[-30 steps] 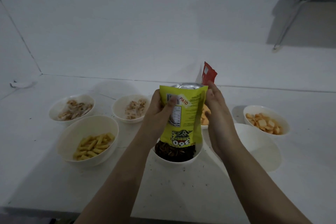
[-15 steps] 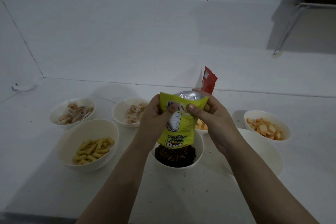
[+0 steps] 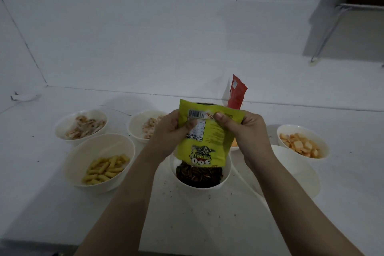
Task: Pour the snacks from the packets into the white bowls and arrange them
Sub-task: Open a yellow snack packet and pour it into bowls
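Note:
A yellow-green snack packet [image 3: 209, 141] hangs upside down, its mouth over a white bowl [image 3: 227, 174] that holds dark sunflower seeds [image 3: 198, 174]. My left hand [image 3: 172, 131] grips the packet's upper left side, thumb on its label. Gripping the upper right corner is my right hand [image 3: 247, 129]. A red packet [image 3: 236, 94] stands upright behind the yellow one. An empty white bowl [image 3: 299, 170] sits right of my right wrist.
On the white counter, a bowl with yellow sticks [image 3: 99, 162] is at the near left. Two bowls of pale snacks [image 3: 81, 124] [image 3: 145, 127] sit behind it. A bowl of orange squares [image 3: 303, 143] is at the far right. Another bowl [image 3: 233, 144] peeks out behind the packet.
The packet has flattened and dropped a little toward the bowl. My right thumb has come onto its front face. More seeds lie in the bowl.

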